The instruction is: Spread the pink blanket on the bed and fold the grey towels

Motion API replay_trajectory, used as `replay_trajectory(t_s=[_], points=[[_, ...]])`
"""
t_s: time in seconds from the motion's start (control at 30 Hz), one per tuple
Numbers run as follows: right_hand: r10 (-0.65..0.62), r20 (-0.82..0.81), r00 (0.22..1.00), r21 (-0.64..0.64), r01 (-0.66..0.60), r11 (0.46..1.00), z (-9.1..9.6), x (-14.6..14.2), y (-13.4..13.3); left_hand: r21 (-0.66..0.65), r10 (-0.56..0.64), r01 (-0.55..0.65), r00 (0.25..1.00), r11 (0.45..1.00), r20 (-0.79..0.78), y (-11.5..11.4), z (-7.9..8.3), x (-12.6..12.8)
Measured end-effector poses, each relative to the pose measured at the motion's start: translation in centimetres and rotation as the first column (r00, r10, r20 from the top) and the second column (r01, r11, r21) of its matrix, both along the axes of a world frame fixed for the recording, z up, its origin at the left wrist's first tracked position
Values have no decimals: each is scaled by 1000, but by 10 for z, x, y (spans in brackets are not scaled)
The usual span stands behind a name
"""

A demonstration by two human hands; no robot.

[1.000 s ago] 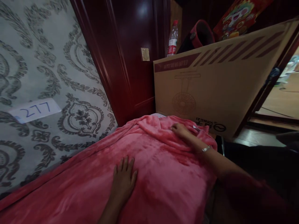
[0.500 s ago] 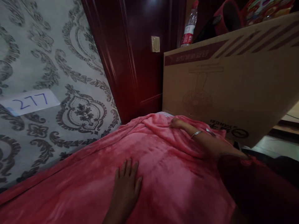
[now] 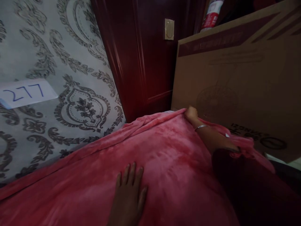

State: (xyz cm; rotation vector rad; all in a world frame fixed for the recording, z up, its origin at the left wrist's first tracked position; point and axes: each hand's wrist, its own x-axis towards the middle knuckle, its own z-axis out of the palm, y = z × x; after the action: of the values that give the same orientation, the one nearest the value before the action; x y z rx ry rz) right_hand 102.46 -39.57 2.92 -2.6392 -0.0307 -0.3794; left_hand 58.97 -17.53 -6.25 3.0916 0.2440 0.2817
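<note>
A pink fleece blanket [image 3: 164, 163] covers the bed in front of me. My left hand [image 3: 129, 194] lies flat on it near the bottom of the view, fingers stretched out and slightly apart. My right hand [image 3: 191, 113] reaches to the blanket's far edge, right against the cardboard box [image 3: 246, 78]. Its fingers curl over the blanket's edge and are partly hidden. A thin silver bracelet [image 3: 201, 127] sits on that wrist.
Patterned grey wallpaper [image 3: 58, 62] with a white label reading 277 [image 3: 27, 93] runs along the left. Dark red wood panelling [image 3: 145, 53] with a small switch [image 3: 169, 29] stands behind the bed. A bottle [image 3: 210, 15] rises behind the box.
My right hand has slid from the blanket's top surface out to its far edge by the box. The view has moved closer and lower. My left hand has stayed flat in place.
</note>
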Motion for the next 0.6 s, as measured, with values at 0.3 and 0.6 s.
replay_trajectory(t_s=[0.3, 0.6], points=[[176, 41, 983, 153, -181, 972, -48, 15, -3, 61, 3, -3, 1000, 998, 6, 0, 1, 0], [419, 177, 891, -66, -414, 908, -72, -85, -54, 98, 63, -59, 997, 993, -37, -8, 16, 9]])
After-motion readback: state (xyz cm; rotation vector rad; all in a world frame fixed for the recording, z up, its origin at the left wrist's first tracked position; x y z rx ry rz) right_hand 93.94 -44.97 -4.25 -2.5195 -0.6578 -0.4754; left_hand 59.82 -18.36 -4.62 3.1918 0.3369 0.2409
